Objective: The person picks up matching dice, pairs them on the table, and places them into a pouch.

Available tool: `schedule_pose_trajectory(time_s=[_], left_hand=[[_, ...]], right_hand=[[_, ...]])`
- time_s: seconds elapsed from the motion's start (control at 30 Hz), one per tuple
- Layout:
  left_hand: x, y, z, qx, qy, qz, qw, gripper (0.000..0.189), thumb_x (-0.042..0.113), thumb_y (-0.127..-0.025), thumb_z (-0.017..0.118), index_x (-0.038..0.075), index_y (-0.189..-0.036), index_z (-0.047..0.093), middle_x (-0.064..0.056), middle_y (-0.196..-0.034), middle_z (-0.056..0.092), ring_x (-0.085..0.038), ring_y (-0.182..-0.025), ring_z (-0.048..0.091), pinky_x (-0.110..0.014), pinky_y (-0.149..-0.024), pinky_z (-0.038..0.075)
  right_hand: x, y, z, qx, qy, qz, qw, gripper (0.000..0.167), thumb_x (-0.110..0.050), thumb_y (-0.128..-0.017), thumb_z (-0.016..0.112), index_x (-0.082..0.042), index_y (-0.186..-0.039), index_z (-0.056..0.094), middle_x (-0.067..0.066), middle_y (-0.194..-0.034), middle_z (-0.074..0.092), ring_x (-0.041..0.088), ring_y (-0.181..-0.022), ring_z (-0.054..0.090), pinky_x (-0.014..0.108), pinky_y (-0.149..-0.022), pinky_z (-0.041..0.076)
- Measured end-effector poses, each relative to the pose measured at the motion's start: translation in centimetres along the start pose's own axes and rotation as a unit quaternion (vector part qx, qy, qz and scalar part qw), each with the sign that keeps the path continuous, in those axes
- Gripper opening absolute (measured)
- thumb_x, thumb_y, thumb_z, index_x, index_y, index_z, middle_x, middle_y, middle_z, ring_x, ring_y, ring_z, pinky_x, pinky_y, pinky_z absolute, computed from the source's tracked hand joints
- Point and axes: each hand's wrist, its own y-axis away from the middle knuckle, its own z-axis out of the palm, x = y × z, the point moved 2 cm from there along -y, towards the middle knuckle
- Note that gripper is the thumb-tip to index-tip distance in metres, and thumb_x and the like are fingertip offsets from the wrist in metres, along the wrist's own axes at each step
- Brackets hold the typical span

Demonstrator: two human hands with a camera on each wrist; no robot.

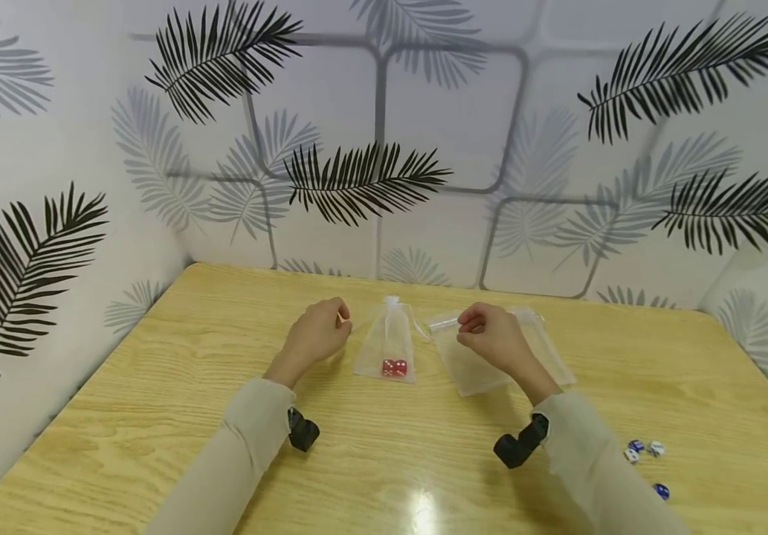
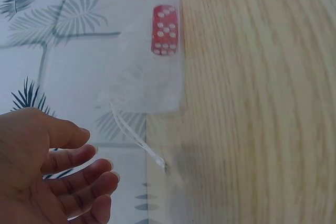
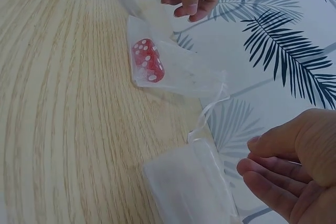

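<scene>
Relaxed left hand (image 1: 319, 330) hovering beside sheer bag (image 1: 372, 348) enclosing red dice (image 1: 394, 368), loose-fingered right hand (image 1: 496, 338) hovering over gauzy pouch (image 1: 477, 374), rounded blue-and-white pieces (image 1: 636, 445) lying right of it

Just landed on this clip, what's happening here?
A person has both hands out over a wooden table, holding nothing. The left grip is beside a sheer drawstring bag with red dice inside; the right grip is by a second sheer bag. Small blue and white pieces lie off to the right, outside both bags.
</scene>
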Motion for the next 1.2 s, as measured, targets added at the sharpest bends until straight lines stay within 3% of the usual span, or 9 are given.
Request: schedule_pose_trajectory(time_s=[0.33,0.5,0.67,0.8,0.93,1.07,1.2], left_hand=[[3.6,1.4,0.2,0.040,-0.016,0.063,0.9971,0.014,0.015,-0.094,0.056,0.005,-0.103,0.059,-0.011,-0.096,0.060,-0.021,-0.075,0.055,-0.033,-0.060,0.046],[6.0,2.2,1.5,0.032,-0.030,0.126,0.9910,0.020,0.016,-0.094,0.057,0.004,-0.110,0.059,-0.013,-0.106,0.060,-0.022,-0.082,0.058,-0.036,-0.067,0.050],[8.7,2.7,3.7,-0.034,-0.037,0.195,0.9796,0.037,0.020,-0.098,0.053,0.001,-0.130,0.050,-0.016,-0.123,0.055,-0.025,-0.099,0.062,-0.037,-0.084,0.053],[10.5,2.8,5.5,-0.075,-0.058,0.216,0.9718,0.048,0.026,-0.100,0.047,0.000,-0.140,0.040,-0.016,-0.137,0.049,-0.026,-0.114,0.059,-0.035,-0.095,0.050],[11.4,2.6,7.7,-0.118,-0.087,0.213,0.9661,0.057,0.033,-0.102,0.043,0.003,-0.149,0.028,-0.013,-0.151,0.035,-0.025,-0.135,0.042,-0.036,-0.109,0.039],[11.6,2.8,9.9,-0.203,-0.087,0.193,0.9561,0.067,0.045,-0.101,0.038,0.012,-0.154,0.014,-0.007,-0.160,0.014,-0.022,-0.146,0.021,-0.037,-0.116,0.028],[11.6,3.1,10.6,-0.257,-0.094,0.159,0.9485,0.069,0.054,-0.098,0.035,0.020,-0.154,0.013,-0.001,-0.161,0.011,-0.019,-0.146,0.019,-0.038,-0.115,0.028]], right_hand=[[0.4,3.3,-3.0,0.023,0.046,-0.021,0.9985,0.014,-0.003,-0.085,0.064,0.003,-0.098,0.063,0.015,-0.089,0.067,0.027,-0.080,0.067,0.039,-0.071,0.056],[0.9,5.7,-4.5,0.040,0.068,-0.022,0.9967,0.012,-0.005,-0.086,0.065,0.001,-0.096,0.063,0.012,-0.088,0.067,0.025,-0.079,0.067,0.036,-0.067,0.055],[1.3,8.0,-5.8,0.054,0.082,-0.023,0.9949,0.009,-0.004,-0.088,0.063,-0.003,-0.097,0.063,0.009,-0.089,0.067,0.023,-0.079,0.067,0.028,-0.065,0.053],[1.5,9.9,-6.8,0.061,0.094,-0.030,0.9933,0.009,-0.005,-0.089,0.063,-0.003,-0.098,0.064,0.006,-0.087,0.067,0.019,-0.077,0.066,0.024,-0.065,0.053],[2.1,11.8,-7.7,0.068,0.106,-0.021,0.9918,0.009,-0.006,-0.088,0.064,-0.005,-0.098,0.064,0.003,-0.087,0.068,0.010,-0.076,0.064,0.020,-0.064,0.053],[3.1,13.7,-8.6,0.074,0.111,-0.004,0.9911,0.010,-0.005,-0.087,0.065,-0.004,-0.098,0.065,0.004,-0.087,0.069,-0.001,-0.074,0.061,0.017,-0.063,0.053],[4.3,15.2,-9.6,0.081,0.121,0.007,0.9892,0.011,-0.005,-0.087,0.066,-0.004,-0.098,0.065,0.004,-0.088,0.069,-0.007,-0.074,0.058,0.016,-0.062,0.052]])
